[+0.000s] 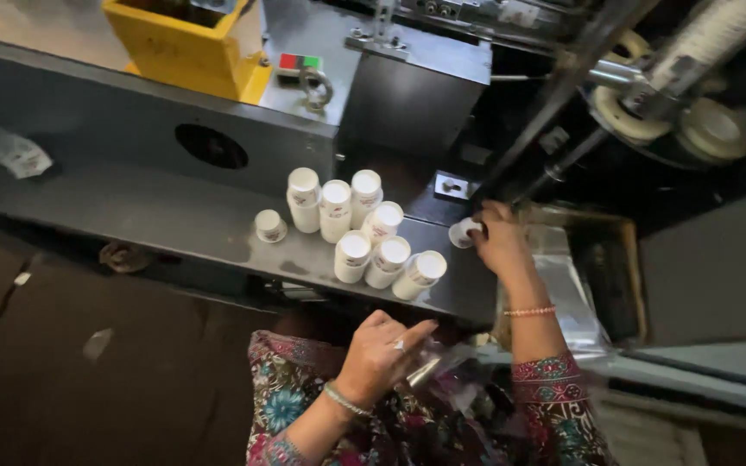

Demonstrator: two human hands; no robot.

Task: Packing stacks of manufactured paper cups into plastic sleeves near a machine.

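Several stacks of white paper cups (pixel 357 226) stand and lean together on a dark grey machine shelf (pixel 174 220). One short cup stack (pixel 270 226) sits apart to their left. My right hand (pixel 501 240) reaches forward at the shelf's right end and grips a small stack of white cups (pixel 462 232). My left hand (pixel 381 352) is lower, near my lap, with fingers pinched on a clear plastic bag (pixel 442 371). I wear a patterned garment and bracelets on both wrists.
A yellow box (pixel 185 47) stands at the back left. A grey machine housing (pixel 416 95) with a red and green switch rises behind the cups. Rollers and a film reel (pixel 708 125) are at the upper right. Clear film (pixel 563 285) lies right of my right arm.
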